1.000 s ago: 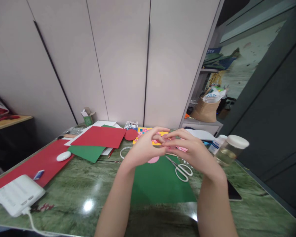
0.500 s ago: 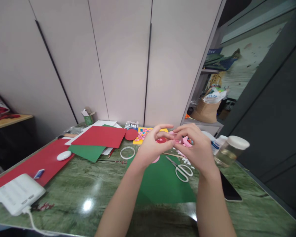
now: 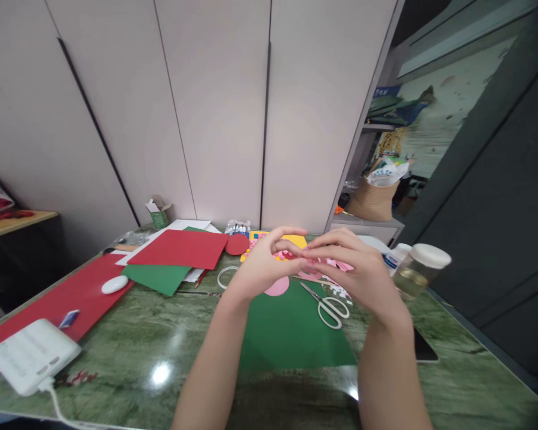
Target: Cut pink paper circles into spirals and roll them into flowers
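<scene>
Above the green sheet (image 3: 291, 343), my left hand (image 3: 266, 266) and my right hand (image 3: 358, 272) meet at the fingertips. Both are closed in a pinch around something small and pinkish, too hidden by the fingers to name. A pink paper circle (image 3: 277, 286) lies just below my left hand. Beneath my right fingers part of another pink round piece (image 3: 311, 276) shows. White-handled scissors (image 3: 333, 313) rest on the green sheet, blades pointing up and left. Behind my hands lies a yellow sheet (image 3: 299, 241) with pink bits, partly covered.
Left are red paper (image 3: 179, 248), a white oval object (image 3: 115, 285) and a white corded device (image 3: 33, 355). A red disc (image 3: 237, 244) and white ring (image 3: 219, 278) lie nearer the middle. At right stand a lidded jar (image 3: 415, 275) and a dark flat device (image 3: 425, 349).
My right hand has turned so its back shows more, fingers straighter. My left hand has shifted slightly left, and more of the pink circle below it shows. The view has moved slightly.
</scene>
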The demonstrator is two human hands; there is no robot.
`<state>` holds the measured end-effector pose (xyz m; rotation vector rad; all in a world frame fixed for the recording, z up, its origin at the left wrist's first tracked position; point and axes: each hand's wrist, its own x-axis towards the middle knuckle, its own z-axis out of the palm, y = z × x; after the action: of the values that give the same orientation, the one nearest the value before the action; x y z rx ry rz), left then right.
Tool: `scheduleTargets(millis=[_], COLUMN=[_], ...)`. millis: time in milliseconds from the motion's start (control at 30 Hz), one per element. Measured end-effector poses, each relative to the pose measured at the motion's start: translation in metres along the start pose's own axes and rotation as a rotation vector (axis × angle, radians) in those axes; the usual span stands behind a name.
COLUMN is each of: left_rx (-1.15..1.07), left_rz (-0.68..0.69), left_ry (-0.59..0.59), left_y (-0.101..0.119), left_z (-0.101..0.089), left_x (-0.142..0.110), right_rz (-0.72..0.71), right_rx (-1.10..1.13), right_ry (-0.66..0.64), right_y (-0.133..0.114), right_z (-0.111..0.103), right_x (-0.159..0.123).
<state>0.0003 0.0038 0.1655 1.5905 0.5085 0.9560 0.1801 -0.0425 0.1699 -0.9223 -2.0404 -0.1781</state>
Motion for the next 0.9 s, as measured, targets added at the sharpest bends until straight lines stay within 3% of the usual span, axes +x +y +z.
scheduleTargets(millis=[167, 300, 600, 900], left_rx=[0.158, 0.221, -0.006, -0.041], left_rz=[-0.008, -0.013, 0.067, 0.048], left_ry=[-0.052, -0.010, 0.091, 0.074], left_y=[0.003, 0.004, -0.007, -0.009], left_z=[-0.004, -0.003, 0.008, 0.005], left_x=[-0.002, -0.002, 0.006, 0.006], right_rz=[-0.018, -0.027, 0.006, 0.053], right_rx=[0.044, 0.009, -0.104, -0.049], right_ry=[-0.112, -0.089, 0.118, 0.042], right_y=[0.002, 0.003, 0.001, -0.002], right_z=[0.001, 0.003, 0.011, 0.006], right_x=[0.000, 0.001, 0.008, 0.006])
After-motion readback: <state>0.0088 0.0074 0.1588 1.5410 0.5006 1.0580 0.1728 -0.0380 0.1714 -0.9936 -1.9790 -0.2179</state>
